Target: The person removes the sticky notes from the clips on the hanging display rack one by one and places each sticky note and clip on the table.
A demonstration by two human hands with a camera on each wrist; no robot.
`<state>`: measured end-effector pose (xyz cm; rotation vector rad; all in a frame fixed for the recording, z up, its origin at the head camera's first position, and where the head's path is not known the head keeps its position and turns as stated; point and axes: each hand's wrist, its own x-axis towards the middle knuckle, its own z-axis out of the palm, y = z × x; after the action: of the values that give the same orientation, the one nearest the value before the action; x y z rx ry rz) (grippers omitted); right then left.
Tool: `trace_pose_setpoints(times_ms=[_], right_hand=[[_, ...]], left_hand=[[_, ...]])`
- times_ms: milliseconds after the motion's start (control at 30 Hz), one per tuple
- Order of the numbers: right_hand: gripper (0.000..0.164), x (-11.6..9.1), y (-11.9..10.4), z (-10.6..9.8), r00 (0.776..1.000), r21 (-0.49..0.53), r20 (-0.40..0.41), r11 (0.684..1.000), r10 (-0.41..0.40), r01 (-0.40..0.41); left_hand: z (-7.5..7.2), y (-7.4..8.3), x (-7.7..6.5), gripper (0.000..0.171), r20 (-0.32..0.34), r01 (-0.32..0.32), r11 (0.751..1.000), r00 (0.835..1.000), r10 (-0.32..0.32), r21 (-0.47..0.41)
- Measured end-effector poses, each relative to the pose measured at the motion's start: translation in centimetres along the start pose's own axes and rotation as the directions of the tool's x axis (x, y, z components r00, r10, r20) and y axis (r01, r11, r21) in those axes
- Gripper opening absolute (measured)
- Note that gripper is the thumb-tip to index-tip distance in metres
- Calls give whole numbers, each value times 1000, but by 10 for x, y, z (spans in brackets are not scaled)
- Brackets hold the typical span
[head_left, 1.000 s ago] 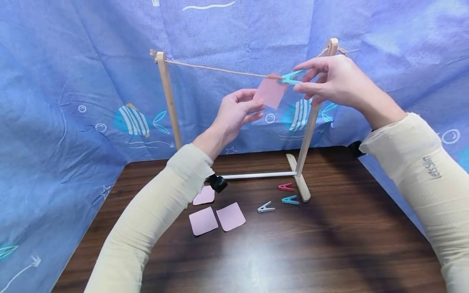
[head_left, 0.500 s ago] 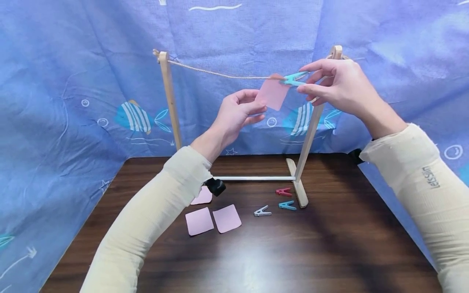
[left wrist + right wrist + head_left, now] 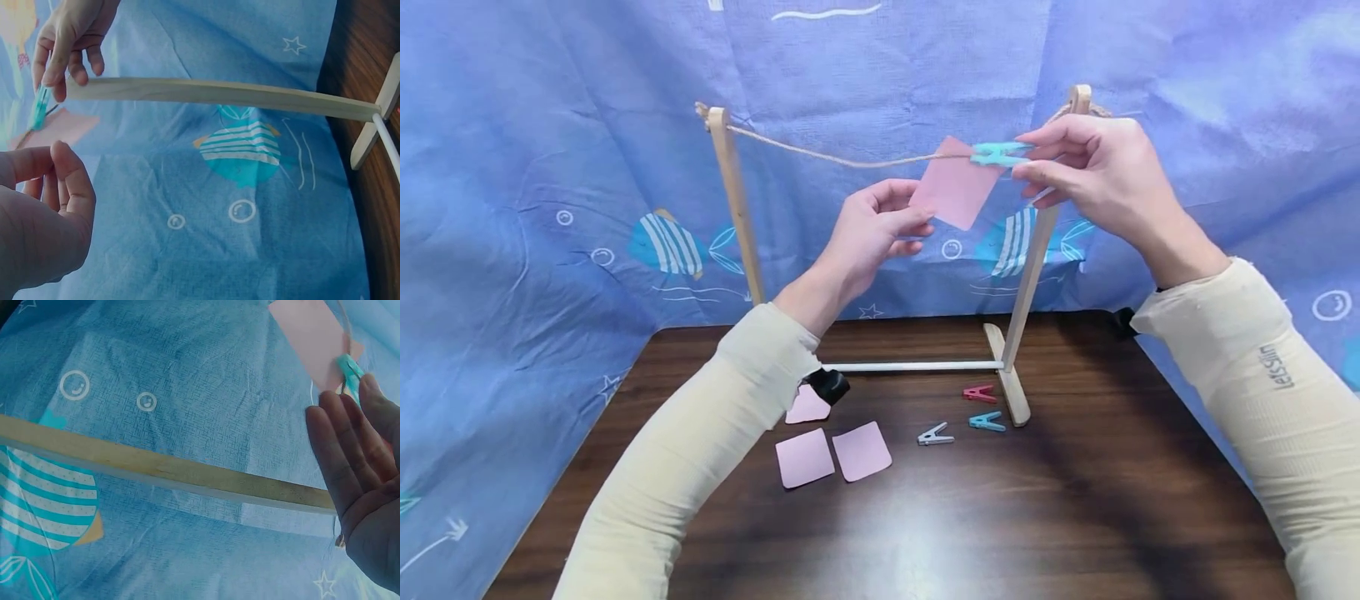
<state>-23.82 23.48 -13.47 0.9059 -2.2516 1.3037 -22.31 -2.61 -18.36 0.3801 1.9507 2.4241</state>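
My left hand (image 3: 872, 229) pinches the lower left edge of a square pink paper note (image 3: 958, 190), held tilted against the rope (image 3: 820, 157). A turquoise clothespin (image 3: 998, 154) lies over the rope at the note's right corner. My right hand (image 3: 1093, 171) pinches its handles between thumb and fingers. Seen from the left wrist, the clothespin (image 3: 40, 107) hangs below the right hand's fingertips, with the note (image 3: 69, 127) behind the left hand. In the right wrist view the clothespin (image 3: 351, 374) overlaps the note's edge (image 3: 312, 340); whether it grips paper and rope is unclear.
A wooden stand has a left post (image 3: 736, 204), a right post (image 3: 1033, 275) and a white crossbar (image 3: 917, 367). On the brown table (image 3: 1000, 517) lie pink notes (image 3: 862, 452), a white clothespin (image 3: 935, 434), a turquoise one (image 3: 987, 422) and a red one (image 3: 980, 393).
The note now reaches higher above the rope and shows more of its face. The rope sags more to its left. The clothespin's handles look closer together. Both hands keep their hold.
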Motion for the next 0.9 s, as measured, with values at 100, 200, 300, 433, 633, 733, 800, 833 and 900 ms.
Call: trace_pose_setpoints(times_ms=[100,200,300,433,633,733,800,833,900], right_hand=[[23,-3,-1,0,998,76,-59,997,-4,8],[21,-10,1,0,995,175,-103,984,2,16],[21,-18,4,0,992,256,-129,966,3,30],[20,-26,9,2,990,312,-139,949,-5,48],[21,-36,19,15,996,267,-86,962,-30,52],[21,-41,27,26,999,196,-50,980,-20,30],[22,-45,32,33,1000,152,-21,988,-3,6],[22,-47,35,37,1000,143,-5,990,6,-5],[23,-51,42,46,999,135,31,990,23,-27]], left_hand=[[0,0,-2,24,18,-5,1000,1000,5,17],[0,-2,-6,26,43,0,1000,999,-1,26],[-3,-6,-13,27,63,18,999,998,-20,32],[-10,-11,-20,28,78,29,999,996,-32,37],[-26,-21,-26,28,64,58,998,996,-60,33],[-39,-29,-31,31,47,84,995,995,-86,47],[-50,-36,-35,32,38,104,993,994,-106,53],[-56,-40,-37,33,32,112,992,993,-114,60],[-67,-46,-40,34,20,128,990,991,-129,64]])
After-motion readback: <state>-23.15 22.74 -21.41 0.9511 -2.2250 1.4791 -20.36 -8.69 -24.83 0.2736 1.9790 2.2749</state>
